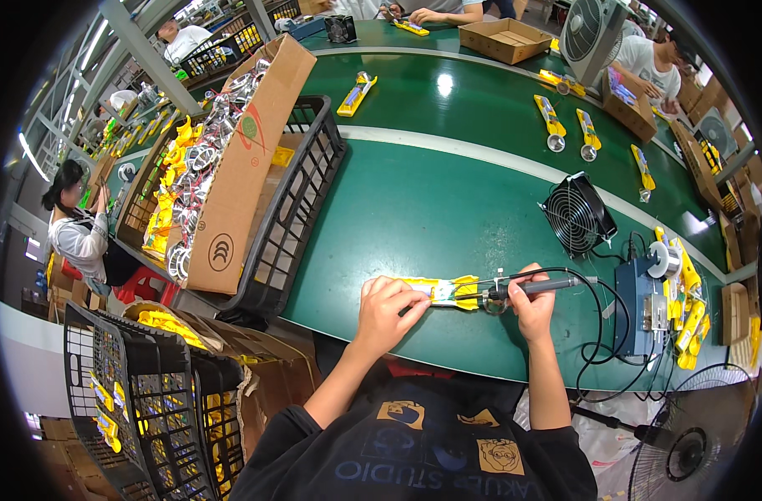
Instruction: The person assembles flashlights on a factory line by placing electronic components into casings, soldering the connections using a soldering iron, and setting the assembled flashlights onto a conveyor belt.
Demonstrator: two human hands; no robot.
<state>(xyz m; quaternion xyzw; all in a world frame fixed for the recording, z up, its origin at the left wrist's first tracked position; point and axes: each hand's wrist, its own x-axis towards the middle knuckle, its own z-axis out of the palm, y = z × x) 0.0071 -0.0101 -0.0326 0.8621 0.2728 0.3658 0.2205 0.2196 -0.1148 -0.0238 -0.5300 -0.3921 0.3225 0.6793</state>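
Observation:
A long yellow plastic casing (463,285) lies on the green bench in front of me, with a whitish part inside it. My left hand (389,311) is closed on the casing's left end, fingers pressing it against the bench. In my right hand (531,302) I grip a soldering iron (552,285) with a dark grey handle, pointing left. Its tip is over the casing's right end, where thin wires and a small round metal piece show; whether it touches cannot be made out. A black cord loops from the iron toward a blue soldering station (635,301).
A solder wire spool (666,260) and piled yellow casings (690,321) are at the right, past a small black fan (578,215). A cardboard box (243,179) of parts sits on a black crate (314,179) at left. Beyond a pale strip, casings lie on the green belt (464,92); people work around.

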